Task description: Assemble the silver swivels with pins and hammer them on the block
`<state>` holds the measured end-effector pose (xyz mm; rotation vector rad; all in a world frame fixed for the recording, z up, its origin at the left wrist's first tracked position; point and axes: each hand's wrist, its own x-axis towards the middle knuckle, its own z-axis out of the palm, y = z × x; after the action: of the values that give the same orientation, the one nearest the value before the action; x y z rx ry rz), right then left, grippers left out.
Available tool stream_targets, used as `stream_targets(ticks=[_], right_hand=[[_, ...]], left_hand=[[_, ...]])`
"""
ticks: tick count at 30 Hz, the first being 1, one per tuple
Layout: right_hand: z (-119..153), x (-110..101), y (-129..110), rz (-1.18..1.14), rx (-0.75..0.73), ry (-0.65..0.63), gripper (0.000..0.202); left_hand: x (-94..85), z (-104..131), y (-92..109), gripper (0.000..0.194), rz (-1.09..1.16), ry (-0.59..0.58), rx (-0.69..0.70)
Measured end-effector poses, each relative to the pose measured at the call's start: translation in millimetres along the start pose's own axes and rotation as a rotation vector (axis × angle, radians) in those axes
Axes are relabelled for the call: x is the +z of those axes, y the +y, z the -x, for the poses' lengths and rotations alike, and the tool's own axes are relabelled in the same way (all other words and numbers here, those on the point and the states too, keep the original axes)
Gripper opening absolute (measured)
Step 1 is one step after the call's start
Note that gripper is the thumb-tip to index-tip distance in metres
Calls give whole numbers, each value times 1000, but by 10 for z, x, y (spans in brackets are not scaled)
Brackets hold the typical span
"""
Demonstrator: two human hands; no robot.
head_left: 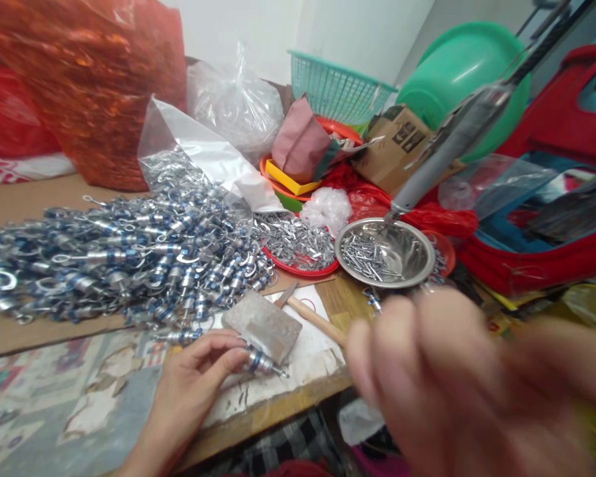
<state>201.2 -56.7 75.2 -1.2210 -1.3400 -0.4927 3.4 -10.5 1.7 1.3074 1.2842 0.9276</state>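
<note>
Between the thumb and fingers of my left hand [203, 371] is a silver metal fitting [261, 361] with a blue band, its narrow tip pointing right. It lies just in front of a flat grey metal block [263, 324] on the worktable. My right hand [427, 371] is raised close to the camera and blurred. Its fingers are curled in, and whatever they may hold is hidden. Beyond it lies a hammer [318, 319] with a wooden handle, its head beside the block. A large heap of similar fittings [129, 258] covers the left side.
A steel bowl [412, 275] holds several pins. Next to it, a red tray [302, 268] carries small metal pieces. Above the bowl slants a grey powered driver [442, 149]. Plastic bags [233, 99], a green basket [338, 86] and a cardboard box [397, 146] stand behind.
</note>
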Motion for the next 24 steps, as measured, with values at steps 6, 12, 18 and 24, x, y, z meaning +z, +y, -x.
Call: stream_targets(ticks=[6, 12, 18, 24], right_hand=[[-298, 1118, 1047, 325, 137, -1017, 21], [-172, 1376, 1365, 375, 124, -1149, 21], [-140, 1194, 1202, 272, 126, -980, 20], [116, 756, 379, -345, 92, -1030, 15]], left_hand=[[19, -76, 21, 16, -80, 88, 216], [76, -142, 75, 14, -90, 95, 256], [36, -123, -6, 7, -174, 47, 313], [29, -102, -28, 12, -215, 67, 430]])
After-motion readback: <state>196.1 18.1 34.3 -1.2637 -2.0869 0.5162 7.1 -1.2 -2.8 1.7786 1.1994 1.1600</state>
